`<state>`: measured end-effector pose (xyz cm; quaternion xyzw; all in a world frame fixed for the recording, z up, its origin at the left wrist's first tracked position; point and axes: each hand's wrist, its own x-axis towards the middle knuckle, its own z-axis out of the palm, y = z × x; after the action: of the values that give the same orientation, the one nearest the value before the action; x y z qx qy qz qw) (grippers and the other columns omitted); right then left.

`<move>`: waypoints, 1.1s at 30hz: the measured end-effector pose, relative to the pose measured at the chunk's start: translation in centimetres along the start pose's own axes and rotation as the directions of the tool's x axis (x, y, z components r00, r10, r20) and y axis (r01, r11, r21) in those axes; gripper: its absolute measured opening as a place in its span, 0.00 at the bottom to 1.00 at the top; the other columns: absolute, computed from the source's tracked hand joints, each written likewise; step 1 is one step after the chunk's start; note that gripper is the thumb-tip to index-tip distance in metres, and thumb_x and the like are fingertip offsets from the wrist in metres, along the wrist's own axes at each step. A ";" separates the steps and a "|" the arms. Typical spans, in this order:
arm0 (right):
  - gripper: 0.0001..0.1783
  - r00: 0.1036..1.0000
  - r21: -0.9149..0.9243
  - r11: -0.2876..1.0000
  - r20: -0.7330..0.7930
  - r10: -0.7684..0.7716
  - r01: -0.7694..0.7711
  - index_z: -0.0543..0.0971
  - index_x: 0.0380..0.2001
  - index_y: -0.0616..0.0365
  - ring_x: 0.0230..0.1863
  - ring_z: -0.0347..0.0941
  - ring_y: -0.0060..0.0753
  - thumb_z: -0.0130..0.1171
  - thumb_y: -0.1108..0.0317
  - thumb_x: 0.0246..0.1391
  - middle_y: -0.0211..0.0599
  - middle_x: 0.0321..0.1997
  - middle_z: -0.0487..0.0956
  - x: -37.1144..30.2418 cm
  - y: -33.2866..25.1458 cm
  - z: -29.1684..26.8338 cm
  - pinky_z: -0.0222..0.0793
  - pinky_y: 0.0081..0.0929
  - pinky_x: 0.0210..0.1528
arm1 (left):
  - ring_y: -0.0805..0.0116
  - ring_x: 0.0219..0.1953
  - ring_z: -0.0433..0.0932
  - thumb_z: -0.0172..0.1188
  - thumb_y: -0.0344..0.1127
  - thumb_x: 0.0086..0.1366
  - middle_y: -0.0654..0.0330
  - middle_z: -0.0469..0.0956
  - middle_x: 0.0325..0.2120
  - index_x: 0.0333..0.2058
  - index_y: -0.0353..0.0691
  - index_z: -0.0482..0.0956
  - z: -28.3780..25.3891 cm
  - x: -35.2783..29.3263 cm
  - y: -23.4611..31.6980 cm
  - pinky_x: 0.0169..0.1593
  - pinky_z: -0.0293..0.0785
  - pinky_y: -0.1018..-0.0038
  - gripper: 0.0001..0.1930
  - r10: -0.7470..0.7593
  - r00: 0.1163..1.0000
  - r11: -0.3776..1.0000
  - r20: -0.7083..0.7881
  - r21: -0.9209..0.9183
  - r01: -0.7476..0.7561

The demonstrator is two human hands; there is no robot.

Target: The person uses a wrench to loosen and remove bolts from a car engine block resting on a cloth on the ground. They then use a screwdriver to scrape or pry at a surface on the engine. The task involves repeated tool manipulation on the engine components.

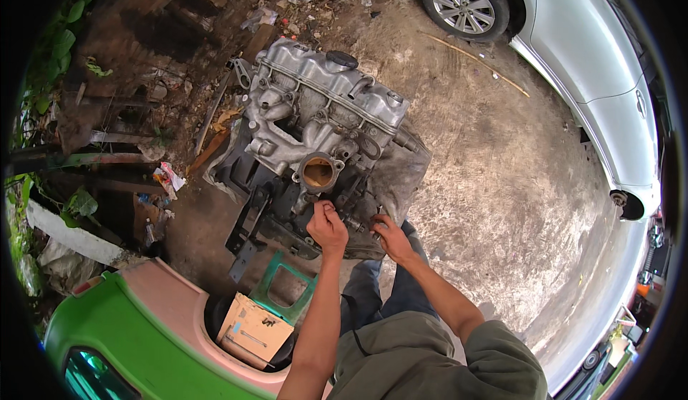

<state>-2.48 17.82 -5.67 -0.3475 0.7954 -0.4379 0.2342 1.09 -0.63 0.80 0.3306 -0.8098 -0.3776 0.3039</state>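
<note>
A grey metal car engine (376,106) stands in front of me, with a ribbed top cover and a dark round cap. On its near side a round intake opening (317,173) faces up. Just below that opening, my left hand (327,228) is closed, its fingertips pinched against the engine's lower parts; whatever they grip is hidden. My right hand (392,239) is a little to the right, fingers curled around something small at the engine's near right edge. A short metal piece shows by its fingertips, too small to name.
A green plastic stool (264,297) and a cardboard box (252,328) are at lower left, beside a green and pink car body (143,328). A silver car (584,49) is parked at right. Litter and wood pieces lie at far left; a thin stick (476,63) lies on the concrete.
</note>
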 end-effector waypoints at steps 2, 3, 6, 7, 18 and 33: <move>0.11 0.981 0.151 0.976 -0.093 0.170 -0.155 0.71 0.42 0.60 0.45 0.76 0.47 0.51 0.80 0.56 0.47 0.45 0.73 -0.2 0.2 0.5 0.72 0.37 0.43 | 0.53 0.17 0.73 0.44 0.34 0.69 0.52 0.73 0.17 0.30 0.33 0.73 0.1 -0.1 -0.1 0.21 0.67 0.67 0.13 0.000 1.000 1.000 -0.004 -0.014 0.000; 0.08 0.946 0.253 0.934 -0.141 0.292 -0.251 0.70 0.42 0.60 0.42 0.77 0.44 0.50 0.78 0.59 0.46 0.40 0.75 -0.1 0.4 0.8 0.71 0.35 0.41 | 0.53 0.17 0.73 0.44 0.34 0.69 0.52 0.73 0.17 0.30 0.33 0.73 0.1 -0.1 -0.1 0.21 0.67 0.67 0.13 -0.002 1.000 1.000 -0.001 -0.020 0.002; 0.04 0.850 0.468 0.844 -0.303 0.431 -0.261 0.66 0.42 0.58 0.30 0.73 0.33 0.45 0.70 0.67 0.39 0.28 0.74 1.4 1.8 1.1 0.67 0.28 0.34 | 0.53 0.16 0.72 0.44 0.34 0.69 0.52 0.73 0.17 0.30 0.33 0.73 0.2 -0.1 -0.2 0.21 0.67 0.67 0.12 -0.003 1.000 0.999 -0.010 -0.034 0.003; 0.06 0.801 0.548 0.794 -0.335 0.496 -0.263 0.65 0.42 0.56 0.26 0.71 0.29 0.43 0.67 0.70 0.37 0.24 0.73 2.1 2.4 1.1 0.65 0.26 0.31 | 0.53 0.16 0.72 0.44 0.34 0.69 0.52 0.72 0.17 0.30 0.33 0.73 0.2 0.0 -0.2 0.21 0.67 0.67 0.12 -0.011 1.000 0.999 -0.012 -0.041 0.010; 0.07 0.622 0.992 0.003 0.075 0.780 -0.122 0.66 0.38 0.51 0.21 0.57 0.24 0.44 0.61 0.69 0.33 0.28 0.69 9.0 6.2 -1.0 0.59 0.27 0.28 | 0.54 0.15 0.71 0.44 0.35 0.69 0.53 0.72 0.16 0.29 0.34 0.73 0.1 0.0 0.1 0.21 0.65 0.66 0.13 -0.024 1.000 1.000 -0.005 -0.014 0.024; 0.10 0.739 0.981 -0.074 0.184 0.648 -0.180 0.70 0.45 0.53 0.29 0.68 0.25 0.55 0.64 0.64 0.29 0.34 0.71 7.8 7.1 -1.7 0.70 0.32 0.44 | 0.55 0.14 0.70 0.44 0.36 0.70 0.53 0.71 0.15 0.28 0.34 0.72 0.1 0.1 0.0 0.20 0.64 0.67 0.14 0.011 1.000 1.000 -0.027 -0.012 -0.011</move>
<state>-11.18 15.50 -11.42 0.2547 0.3841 -0.8015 0.3810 0.93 -0.61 0.78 0.3293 -0.8051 -0.3764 0.3189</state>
